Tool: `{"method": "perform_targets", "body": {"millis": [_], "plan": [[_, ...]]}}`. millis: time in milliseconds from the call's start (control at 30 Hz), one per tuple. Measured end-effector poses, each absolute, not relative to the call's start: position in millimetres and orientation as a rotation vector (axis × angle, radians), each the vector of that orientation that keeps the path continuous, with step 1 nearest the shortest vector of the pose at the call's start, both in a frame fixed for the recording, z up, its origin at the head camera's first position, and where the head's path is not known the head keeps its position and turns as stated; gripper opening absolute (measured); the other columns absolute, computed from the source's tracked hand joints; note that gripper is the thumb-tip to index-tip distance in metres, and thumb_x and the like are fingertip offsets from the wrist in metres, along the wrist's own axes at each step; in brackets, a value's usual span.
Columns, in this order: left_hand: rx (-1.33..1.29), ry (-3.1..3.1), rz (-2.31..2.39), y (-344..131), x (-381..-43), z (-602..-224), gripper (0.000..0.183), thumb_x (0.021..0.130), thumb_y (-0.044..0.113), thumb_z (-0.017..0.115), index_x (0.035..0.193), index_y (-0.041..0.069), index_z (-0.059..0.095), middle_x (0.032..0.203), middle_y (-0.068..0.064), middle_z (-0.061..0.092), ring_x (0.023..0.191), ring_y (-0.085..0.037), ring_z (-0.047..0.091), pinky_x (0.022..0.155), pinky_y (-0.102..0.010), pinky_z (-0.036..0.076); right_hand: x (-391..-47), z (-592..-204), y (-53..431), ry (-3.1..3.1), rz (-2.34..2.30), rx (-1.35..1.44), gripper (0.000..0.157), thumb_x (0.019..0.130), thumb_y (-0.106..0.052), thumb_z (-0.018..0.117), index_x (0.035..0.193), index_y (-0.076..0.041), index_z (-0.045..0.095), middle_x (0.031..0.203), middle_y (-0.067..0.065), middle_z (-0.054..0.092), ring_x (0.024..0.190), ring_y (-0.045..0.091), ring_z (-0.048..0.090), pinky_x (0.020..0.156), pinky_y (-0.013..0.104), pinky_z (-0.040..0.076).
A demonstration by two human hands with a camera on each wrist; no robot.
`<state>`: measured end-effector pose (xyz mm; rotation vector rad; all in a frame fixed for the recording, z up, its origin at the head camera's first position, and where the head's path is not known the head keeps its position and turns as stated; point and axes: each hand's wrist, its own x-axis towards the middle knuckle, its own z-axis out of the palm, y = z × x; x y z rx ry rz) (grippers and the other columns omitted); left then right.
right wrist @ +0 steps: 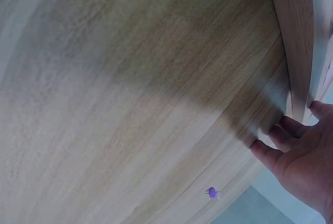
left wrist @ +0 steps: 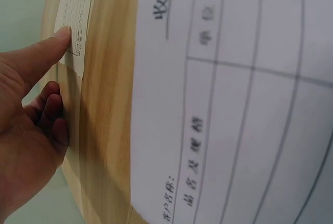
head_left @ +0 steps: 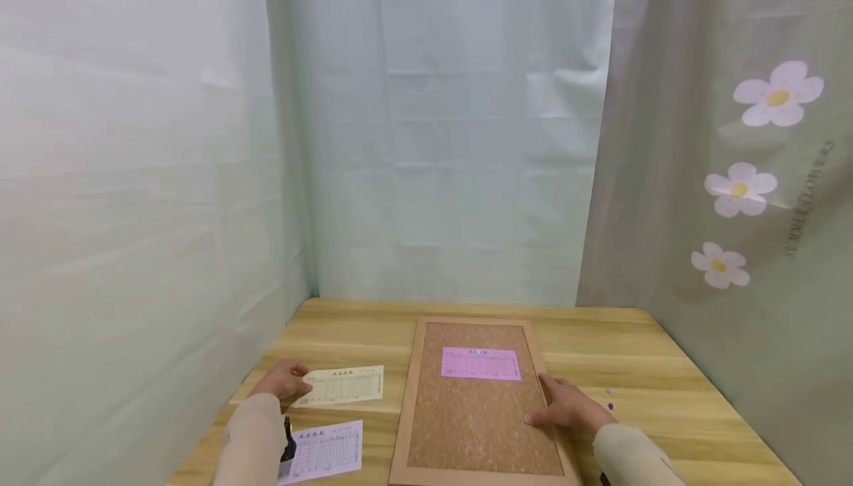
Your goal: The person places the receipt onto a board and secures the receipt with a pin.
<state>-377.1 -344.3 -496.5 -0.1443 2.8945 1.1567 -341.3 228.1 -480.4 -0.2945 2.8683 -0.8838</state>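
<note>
A yellow form slip (head_left: 346,384) lies on the left part of the table. My left hand (head_left: 283,381) pinches its left end; the thumb lies on the paper, with the other fingers (left wrist: 52,104) curled below. Nearer to me rests a pale lilac slip (head_left: 331,450), partly hidden by the left sleeve. At the middle is a wood-framed cork board (head_left: 480,427), with a pink slip (head_left: 480,364) on its upper part. My right hand (head_left: 569,406) grips the board's right edge, its thumb over the face and its fingers along the outer side of the frame (right wrist: 296,42).
To the right of the board, a small purple push pin (right wrist: 212,193) and a paler one (head_left: 608,390) lie on the wooden table (head_left: 673,397). Curtains (head_left: 453,138) stand close behind and on both sides.
</note>
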Motion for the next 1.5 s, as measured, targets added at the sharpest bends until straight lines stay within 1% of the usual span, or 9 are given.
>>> {"method": "perform_targets", "body": {"millis": [233, 433, 633, 767, 933, 1033, 1133, 1367, 1500], "plan": [[-0.209, 2.857, 1.161, -340.7, -378.5, -493.1, 0.033, 0.082, 0.002, 0.077, 0.107, -0.011, 0.059, 0.097, -0.018, 0.060, 0.089, -0.032, 0.052, 0.081, -0.045, 0.044, -342.2, -480.4, 229.3, 2.847, -0.889, -0.288, 0.104, 0.074, -0.041, 0.087, 0.149, 0.006, 0.033, 0.136, 0.036, 0.045, 0.124, 0.049, 0.045, 0.103, 0.064, 0.034], [-0.309, 2.818, 1.173, -337.8, -377.5, -488.7, 0.025, 0.084, 0.003, 0.077, 0.101, -0.005, 0.060, 0.092, -0.014, 0.055, 0.088, -0.031, 0.049, 0.077, -0.042, 0.042, -341.6, -480.5, 230.2, 2.837, -0.884, -0.297, 0.107, 0.074, -0.045, 0.086, 0.150, 0.007, 0.031, 0.137, 0.038, 0.042, 0.124, 0.050, 0.045, 0.102, 0.065, 0.034], [-0.356, 2.798, 1.162, -338.7, -374.9, -485.8, 0.021, 0.086, 0.005, 0.076, 0.097, -0.002, 0.059, 0.087, -0.012, 0.050, 0.085, -0.030, 0.047, 0.073, -0.039, 0.039, -341.4, -478.7, 228.6, 2.865, -0.885, -0.316, 0.103, 0.073, -0.040, 0.088, 0.148, 0.007, 0.034, 0.136, 0.036, 0.045, 0.125, 0.050, 0.044, 0.102, 0.063, 0.036], [-0.315, 2.812, 1.173, -340.0, -376.0, -488.4, 0.019, 0.087, 0.004, 0.073, 0.084, 0.001, 0.055, 0.075, -0.007, 0.044, 0.073, -0.023, 0.045, 0.064, -0.033, 0.036, -340.7, -475.9, 228.3, 2.878, -0.870, -0.318, 0.102, 0.074, -0.039, 0.088, 0.148, 0.007, 0.034, 0.135, 0.036, 0.046, 0.124, 0.050, 0.045, 0.102, 0.064, 0.036], [-0.265, 2.840, 1.167, -341.5, -377.5, -492.5, 0.031, 0.089, 0.004, 0.070, 0.070, 0.008, 0.046, 0.064, -0.001, 0.037, 0.060, -0.017, 0.038, 0.056, -0.028, 0.031, -340.4, -475.7, 228.4, 2.873, -0.868, -0.314, 0.103, 0.074, -0.040, 0.087, 0.149, 0.007, 0.033, 0.135, 0.036, 0.045, 0.125, 0.052, 0.044, 0.102, 0.065, 0.035], [-0.219, 2.881, 1.144, -341.6, -376.5, -493.8, 0.033, 0.091, 0.004, 0.067, 0.068, 0.010, 0.044, 0.063, 0.000, 0.037, 0.060, -0.016, 0.038, 0.056, -0.028, 0.031, -340.2, -477.0, 229.1, 2.872, -0.864, -0.323, 0.102, 0.075, -0.040, 0.087, 0.148, 0.007, 0.034, 0.135, 0.036, 0.045, 0.125, 0.052, 0.044, 0.102, 0.065, 0.035], [-0.207, 2.912, 1.139, -340.3, -375.4, -493.1, 0.031, 0.092, 0.004, 0.066, 0.069, 0.009, 0.045, 0.065, -0.002, 0.039, 0.064, -0.019, 0.041, 0.057, -0.030, 0.033, -339.9, -477.6, 229.3, 2.873, -0.875, -0.329, 0.102, 0.075, -0.039, 0.087, 0.148, 0.007, 0.034, 0.136, 0.036, 0.045, 0.126, 0.051, 0.044, 0.102, 0.064, 0.035], [-0.267, 2.958, 1.183, -336.8, -376.5, -487.9, 0.014, 0.092, 0.005, 0.065, 0.083, 0.001, 0.055, 0.079, -0.010, 0.049, 0.078, -0.027, 0.048, 0.067, -0.036, 0.038, -340.4, -477.9, 228.1, 2.859, -0.885, -0.288, 0.103, 0.075, -0.041, 0.086, 0.149, 0.006, 0.033, 0.137, 0.037, 0.043, 0.127, 0.052, 0.043, 0.102, 0.065, 0.034], [-0.189, 3.006, 1.232, -338.1, -376.9, -482.5, 0.014, 0.092, 0.004, 0.064, 0.082, -0.001, 0.056, 0.077, -0.009, 0.050, 0.075, -0.026, 0.048, 0.065, -0.035, 0.039, -339.9, -477.3, 227.2, 2.858, -0.888, -0.278, 0.103, 0.075, -0.041, 0.086, 0.149, 0.006, 0.033, 0.138, 0.038, 0.042, 0.127, 0.053, 0.042, 0.102, 0.065, 0.034]]}}
